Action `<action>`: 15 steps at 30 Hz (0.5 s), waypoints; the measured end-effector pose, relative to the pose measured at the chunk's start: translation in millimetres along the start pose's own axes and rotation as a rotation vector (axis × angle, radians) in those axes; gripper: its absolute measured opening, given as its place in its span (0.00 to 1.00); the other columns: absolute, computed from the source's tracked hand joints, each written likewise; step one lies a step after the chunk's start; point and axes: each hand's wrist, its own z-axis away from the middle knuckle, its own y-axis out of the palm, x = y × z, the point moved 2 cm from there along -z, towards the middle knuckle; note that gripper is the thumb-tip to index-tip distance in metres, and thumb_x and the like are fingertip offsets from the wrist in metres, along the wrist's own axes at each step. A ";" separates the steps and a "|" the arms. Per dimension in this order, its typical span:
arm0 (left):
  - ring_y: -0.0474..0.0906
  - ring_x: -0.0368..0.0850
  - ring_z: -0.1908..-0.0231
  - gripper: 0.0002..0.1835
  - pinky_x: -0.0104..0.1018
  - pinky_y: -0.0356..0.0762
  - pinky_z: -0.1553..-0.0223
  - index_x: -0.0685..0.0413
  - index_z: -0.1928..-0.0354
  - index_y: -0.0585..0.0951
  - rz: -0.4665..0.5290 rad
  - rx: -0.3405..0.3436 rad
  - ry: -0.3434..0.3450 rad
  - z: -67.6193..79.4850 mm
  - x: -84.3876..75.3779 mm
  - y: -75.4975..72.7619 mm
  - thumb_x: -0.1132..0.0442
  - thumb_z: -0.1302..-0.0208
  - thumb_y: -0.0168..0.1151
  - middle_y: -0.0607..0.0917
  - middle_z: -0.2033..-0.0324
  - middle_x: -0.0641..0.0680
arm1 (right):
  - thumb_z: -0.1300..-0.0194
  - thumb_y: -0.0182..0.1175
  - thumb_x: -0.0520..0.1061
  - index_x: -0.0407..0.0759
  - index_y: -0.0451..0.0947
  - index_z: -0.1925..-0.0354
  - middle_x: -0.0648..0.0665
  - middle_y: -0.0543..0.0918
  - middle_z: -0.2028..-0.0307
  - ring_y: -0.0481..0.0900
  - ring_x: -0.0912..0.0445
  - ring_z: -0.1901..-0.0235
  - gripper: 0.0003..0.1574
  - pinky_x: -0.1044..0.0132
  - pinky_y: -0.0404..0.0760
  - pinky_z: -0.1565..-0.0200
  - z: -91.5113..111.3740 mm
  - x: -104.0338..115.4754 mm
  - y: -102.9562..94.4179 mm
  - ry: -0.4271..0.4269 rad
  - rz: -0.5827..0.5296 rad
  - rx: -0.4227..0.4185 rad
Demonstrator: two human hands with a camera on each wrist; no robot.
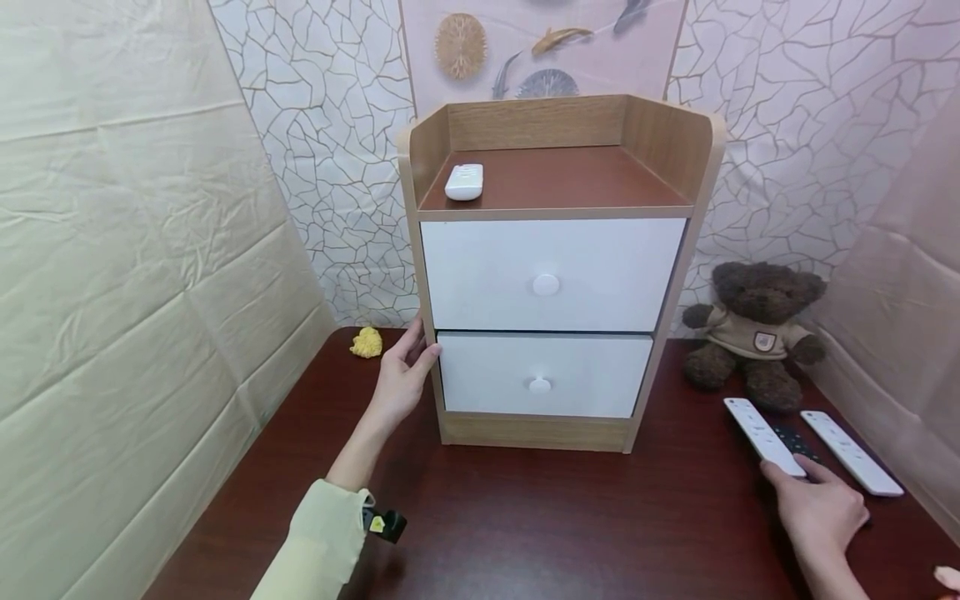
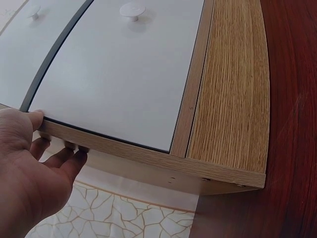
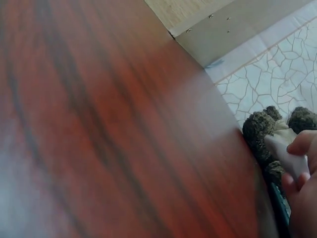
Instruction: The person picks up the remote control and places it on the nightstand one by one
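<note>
At the head view's lower right edge, nearest, sits a pale and orange item point(image 1: 947, 577), cut off; I cannot tell what it is. A pale sleeve point(image 1: 311, 537) reaches in on the left, a black wrist device point(image 1: 386, 525) at its cuff. The right hand point(image 1: 821, 504) pinches the near end of a white remote point(image 1: 761, 433) between thumb and fingers, over the right part of the reddish-brown surface point(image 1: 487, 517); whether the remote touches the surface I cannot tell. Just right of it lies a dark remote point(image 1: 797, 442), partly hidden by the white remote and the right hand; farther right is a 2nd white remote point(image 1: 851, 454).

Beyond these a brown teddy bear point(image 1: 761, 333) sits right of the wood-framed cabinet point(image 1: 536, 429). The left hand point(image 1: 401, 383) holds the cabinet's left edge, thumb on the front, fingers against the outer side. The cabinet stands upright with 2 white drawers point(image 1: 487, 275), each bearing 1 round knob point(image 1: 546, 285). A yellow item point(image 1: 367, 342) lies left of it; a white device point(image 1: 464, 182) rests on its top shelf. Behind hangs a crack-patterned cloth point(image 1: 307, 167) and a fish poster point(image 1: 547, 37).

The wrist device's yellow label and the patch on the bear's beige top are too small to read; the left wrist view shows 1 tiny unclear mark on the cabinet's wood.
</note>
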 end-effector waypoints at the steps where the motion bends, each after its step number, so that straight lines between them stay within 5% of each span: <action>1: 0.60 0.59 0.26 0.35 0.48 0.67 0.31 0.63 0.20 0.54 0.005 0.000 0.000 0.0 -0.1 0.0 0.66 0.22 0.57 0.58 0.22 0.60 | 0.42 0.73 0.50 0.28 0.81 0.44 0.53 0.85 0.81 0.77 0.41 0.54 0.35 0.46 0.63 0.45 0.0 0.7 -1.7 0.006 -0.016 -0.011; 4: 0.60 0.56 0.26 0.36 0.46 0.67 0.31 0.59 0.20 0.54 0.012 0.004 0.003 0.0 0.5 0.0 0.66 0.22 0.57 0.58 0.22 0.57 | 0.44 0.75 0.52 0.31 0.83 0.44 0.80 0.64 0.89 0.74 0.68 0.73 0.35 0.64 0.65 0.55 0.9 3.5 -6.0 0.023 -0.059 -0.036; 6: 0.60 0.56 0.26 0.36 0.45 0.67 0.31 0.58 0.20 0.54 0.016 0.006 0.008 0.0 0.8 0.0 0.67 0.23 0.57 0.58 0.22 0.56 | 0.44 0.75 0.53 0.34 0.84 0.43 0.81 0.65 0.87 0.64 0.78 0.81 0.36 0.72 0.61 0.61 1.9 6.2 -8.6 0.028 -0.089 -0.048; 15: 0.59 0.56 0.26 0.35 0.45 0.66 0.30 0.60 0.20 0.54 0.015 0.005 0.004 0.8 0.6 0.6 0.66 0.22 0.57 0.58 0.22 0.57 | 0.48 0.79 0.46 0.57 0.89 0.49 0.74 0.74 0.86 0.70 0.77 0.83 0.25 0.81 0.64 0.70 6.3 28.1 -18.8 0.024 -0.298 -0.088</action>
